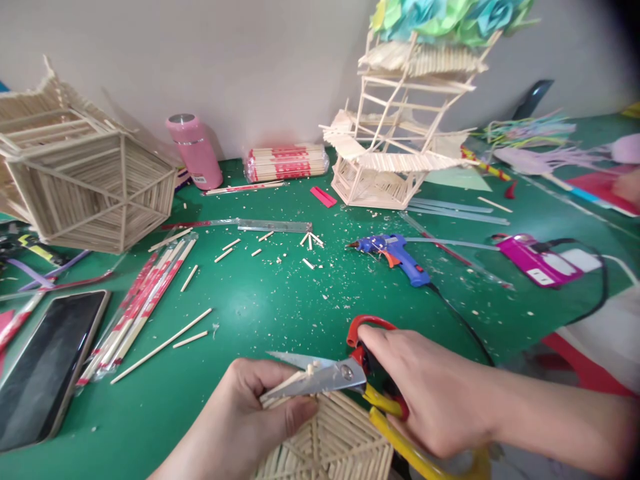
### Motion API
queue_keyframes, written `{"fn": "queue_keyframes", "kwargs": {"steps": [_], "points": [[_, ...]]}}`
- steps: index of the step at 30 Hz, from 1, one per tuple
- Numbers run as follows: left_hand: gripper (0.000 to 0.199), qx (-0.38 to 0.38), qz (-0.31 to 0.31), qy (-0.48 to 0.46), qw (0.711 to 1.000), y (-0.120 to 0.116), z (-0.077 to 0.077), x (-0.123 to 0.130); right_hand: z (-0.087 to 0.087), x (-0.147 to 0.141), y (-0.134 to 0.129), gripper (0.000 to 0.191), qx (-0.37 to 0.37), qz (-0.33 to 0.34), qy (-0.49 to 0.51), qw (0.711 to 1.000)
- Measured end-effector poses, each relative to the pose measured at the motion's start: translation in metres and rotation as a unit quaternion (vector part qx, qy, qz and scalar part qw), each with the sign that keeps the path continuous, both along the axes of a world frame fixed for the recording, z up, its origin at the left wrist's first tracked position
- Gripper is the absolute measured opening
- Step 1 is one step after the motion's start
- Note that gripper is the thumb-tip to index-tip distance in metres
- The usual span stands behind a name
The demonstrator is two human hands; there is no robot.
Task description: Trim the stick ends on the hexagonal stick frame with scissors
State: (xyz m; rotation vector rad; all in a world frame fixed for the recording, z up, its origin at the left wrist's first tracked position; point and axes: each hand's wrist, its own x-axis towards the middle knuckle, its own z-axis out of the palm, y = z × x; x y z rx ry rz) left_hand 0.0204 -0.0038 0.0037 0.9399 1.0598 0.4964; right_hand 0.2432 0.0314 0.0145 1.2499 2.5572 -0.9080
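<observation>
My right hand [425, 380] is closed around the red, black and yellow handles of a pair of scissors [330, 378]. The blades are parted around the pale end of a stick. My left hand [260, 413] pinches the light wooden sticks just under the lower blade. Below both hands, at the bottom edge, lies a panel of wooden sticks [325, 443] laid in a web-like pattern. My left thumb rests at its upper edge.
A blue glue gun [395, 253] lies ahead with its cord trailing right. Stick structures [120, 193] stand left and at the back [385, 163]. A phone [50, 367], packaged chopsticks [145, 300], a pink bottle [195, 152] and a purple power strip [540, 260] surround scattered offcuts.
</observation>
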Motion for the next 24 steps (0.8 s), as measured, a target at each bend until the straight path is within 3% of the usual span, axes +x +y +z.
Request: {"fn": "queue_keyframes", "kwargs": {"steps": [18, 24], "points": [[0.013, -0.01, 0.031, -0.005, 0.999, -0.003, 0.002, 0.0, -0.009, 0.0, -0.002, 0.029, 0.081, 0.016, -0.025, 0.996], [0.011, -0.009, 0.02, -0.022, 1.0, -0.001, 0.007, -0.002, 0.005, -0.002, 0.007, 0.029, -0.019, 0.02, -0.028, 0.999]]}}
